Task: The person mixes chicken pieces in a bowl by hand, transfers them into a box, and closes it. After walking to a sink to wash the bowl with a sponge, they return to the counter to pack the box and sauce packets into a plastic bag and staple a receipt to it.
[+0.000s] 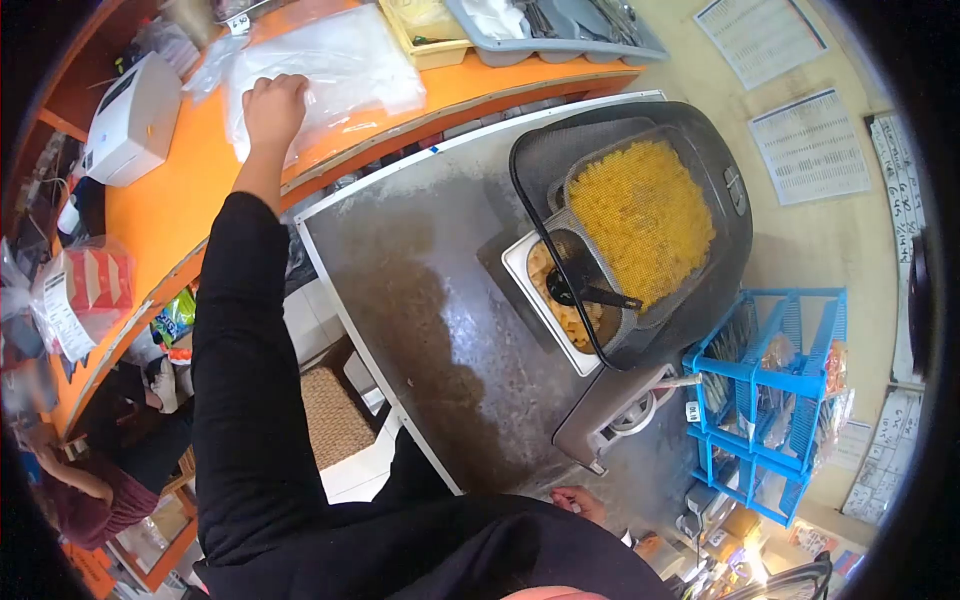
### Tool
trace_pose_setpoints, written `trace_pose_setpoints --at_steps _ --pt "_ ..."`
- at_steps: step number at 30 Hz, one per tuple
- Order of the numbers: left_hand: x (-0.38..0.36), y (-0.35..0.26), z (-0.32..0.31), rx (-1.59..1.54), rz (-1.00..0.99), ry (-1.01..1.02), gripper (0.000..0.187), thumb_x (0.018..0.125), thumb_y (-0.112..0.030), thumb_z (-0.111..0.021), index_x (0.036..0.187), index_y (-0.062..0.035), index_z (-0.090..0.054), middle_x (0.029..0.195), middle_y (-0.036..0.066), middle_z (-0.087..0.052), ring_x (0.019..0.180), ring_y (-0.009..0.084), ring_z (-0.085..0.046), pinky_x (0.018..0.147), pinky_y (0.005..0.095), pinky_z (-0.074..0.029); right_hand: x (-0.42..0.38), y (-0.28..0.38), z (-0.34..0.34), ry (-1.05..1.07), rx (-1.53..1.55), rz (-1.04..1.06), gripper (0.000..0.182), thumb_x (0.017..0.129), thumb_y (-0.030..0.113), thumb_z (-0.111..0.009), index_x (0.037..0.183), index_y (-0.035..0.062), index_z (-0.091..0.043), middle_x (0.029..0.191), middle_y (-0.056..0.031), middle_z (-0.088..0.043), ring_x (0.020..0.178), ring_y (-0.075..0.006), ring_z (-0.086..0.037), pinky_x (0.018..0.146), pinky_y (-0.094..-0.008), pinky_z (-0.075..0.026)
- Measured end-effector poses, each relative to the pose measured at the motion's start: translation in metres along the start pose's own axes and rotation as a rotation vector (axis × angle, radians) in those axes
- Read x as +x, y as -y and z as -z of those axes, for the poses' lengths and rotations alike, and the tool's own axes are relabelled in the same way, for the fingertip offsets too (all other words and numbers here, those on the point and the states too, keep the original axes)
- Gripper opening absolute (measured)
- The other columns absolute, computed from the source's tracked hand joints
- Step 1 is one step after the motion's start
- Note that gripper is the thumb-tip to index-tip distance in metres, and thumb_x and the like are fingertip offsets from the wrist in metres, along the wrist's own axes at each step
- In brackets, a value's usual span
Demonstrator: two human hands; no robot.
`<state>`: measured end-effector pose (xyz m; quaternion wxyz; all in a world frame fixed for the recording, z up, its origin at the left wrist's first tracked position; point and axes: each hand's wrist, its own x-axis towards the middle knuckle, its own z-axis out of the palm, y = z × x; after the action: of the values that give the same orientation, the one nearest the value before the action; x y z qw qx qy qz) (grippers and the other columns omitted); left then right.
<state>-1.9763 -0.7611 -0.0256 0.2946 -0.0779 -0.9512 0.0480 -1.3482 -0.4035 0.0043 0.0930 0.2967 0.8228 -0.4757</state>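
Note:
My left hand (pixel 273 112) reaches across the orange counter, its fingers pinched on a clear plastic bag (pixel 330 65) from the flat stack lying there. A white box-shaped device (pixel 132 120) stands to the left of that hand. My right hand (pixel 580 503) is low, close to my body and beside the metal worktop; its fingers look curled, nothing shows in them, and my black clothing hides part of it. A grey-brown fitting with a white handle (pixel 632 412) is the nearest thing to it.
On the metal worktop (pixel 400 260) stands a black-framed bin (pixel 735 190) of yellow food pieces (pixel 640 220) under mesh. A black scoop (pixel 565 285) rests over a white-rimmed container (pixel 520 265). Blue racks (pixel 770 380), a cutlery tray (pixel 600 50) and a person in maroon (pixel 85 490) surround it.

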Motion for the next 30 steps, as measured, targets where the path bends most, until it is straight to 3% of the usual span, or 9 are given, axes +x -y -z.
trace_pose_setpoints --at_steps 5,10,11,13,15,18,21,26,30 --pt "-0.008 -0.003 0.056 -0.806 0.192 -0.343 0.015 0.091 -0.016 -0.044 0.093 -0.0096 -0.057 0.069 0.005 -0.061 0.058 0.0191 -0.056 0.053 0.0341 -0.043 -0.011 0.011 0.001 -0.019 -0.003 0.005 0.009 0.081 0.007 -0.065 0.088 0.0025 -0.068 0.083 -0.0104 -0.067 0.072 -0.0162 -0.062 0.066 -0.0263 -0.048" --pt "-0.024 -0.038 0.154 -1.709 0.564 0.065 0.026 0.095 -0.029 -0.041 0.089 -0.0082 -0.055 0.059 -0.002 -0.047 0.052 0.0093 -0.045 0.047 0.0250 -0.037 -0.027 0.041 0.002 -0.052 -0.004 0.133 0.010 0.082 0.007 -0.064 0.089 0.0017 -0.067 0.083 -0.0103 -0.067 0.072 -0.0157 -0.061 0.067 -0.0267 -0.048" --pt "-0.045 -0.070 0.227 -1.945 0.803 0.289 0.028 0.094 -0.032 -0.042 0.089 -0.0088 -0.055 0.061 -0.001 -0.049 0.052 0.0098 -0.045 0.046 0.0250 -0.037 -0.030 0.042 0.002 -0.062 0.026 0.186 0.011 0.082 0.007 -0.063 0.090 0.0011 -0.067 0.084 -0.0101 -0.067 0.073 -0.0155 -0.061 0.068 -0.0269 -0.048" --pt "-0.085 -0.102 0.299 -2.525 0.790 0.698 0.031 0.093 -0.038 -0.044 0.092 -0.0091 -0.056 0.064 0.000 -0.052 0.051 0.0105 -0.044 0.044 0.0249 -0.036 -0.035 0.048 0.000 -0.088 0.260 0.188 0.015 0.086 0.011 -0.060 0.095 -0.0002 -0.065 0.087 -0.0093 -0.066 0.077 -0.0157 -0.061 0.070 -0.0278 -0.048" --pt "-0.128 -0.134 0.342 -2.818 0.393 1.110 0.037 0.091 -0.044 -0.046 0.099 -0.0090 -0.056 0.072 0.002 -0.056 0.055 0.0118 -0.049 0.047 0.0253 -0.040 -0.034 0.044 0.000 -0.062 0.505 0.206 0.031 0.093 0.023 -0.050 0.110 -0.0019 -0.057 0.099 -0.0088 -0.063 0.091 -0.0171 -0.059 0.082 -0.0309 -0.046" --pt "-0.206 -0.194 0.389 -2.341 0.537 1.060 0.035 0.091 -0.040 -0.049 0.108 -0.0092 -0.054 0.078 0.003 -0.057 0.060 0.0125 -0.054 0.049 0.0273 -0.045 -0.033 0.048 -0.001 0.035 1.199 0.362 0.040 0.093 0.029 -0.049 0.120 -0.0006 -0.049 0.113 -0.0098 -0.057 0.100 -0.0171 -0.056 0.088 -0.0320 -0.045" --pt "-0.266 -0.232 0.425 -2.216 0.404 1.200 0.033 0.093 -0.035 -0.050 0.111 -0.0082 -0.053 0.081 0.004 -0.057 0.063 0.0129 -0.057 0.048 0.0289 -0.047 -0.071 0.047 0.045 0.159 1.233 0.269 0.034 0.087 0.021 -0.059 0.115 0.0013 -0.054 0.108 -0.0090 -0.061 0.096 -0.0161 -0.058 0.085 -0.0308 -0.046" --pt "-0.327 -0.233 0.465 -2.075 0.162 1.310 0.039 0.093 -0.035 -0.049 0.113 -0.0014 -0.052 0.079 0.006 -0.058 0.064 0.0126 -0.058 0.047 0.0295 -0.048 -0.141 0.017 0.109 -0.111 1.091 0.258 0.027 0.081 0.011 -0.066 0.106 0.0025 -0.059 0.098 -0.0062 -0.064 0.089 -0.0134 -0.059 0.076 -0.0294 -0.048" --pt "-0.369 -0.267 0.513 -2.704 -0.954 1.737 0.052 0.090 -0.038 -0.053 0.122 0.0020 -0.047 0.089 0.016 -0.060 0.086 0.0290 -0.059 0.081 0.0427 -0.045 -0.158 -0.058 0.119 -0.210 1.379 0.333 0.045 0.088 0.026 -0.057 0.123 0.0009 -0.046 0.119 -0.0128 -0.053 0.106 -0.0215 -0.053 0.087 -0.0364 -0.044"
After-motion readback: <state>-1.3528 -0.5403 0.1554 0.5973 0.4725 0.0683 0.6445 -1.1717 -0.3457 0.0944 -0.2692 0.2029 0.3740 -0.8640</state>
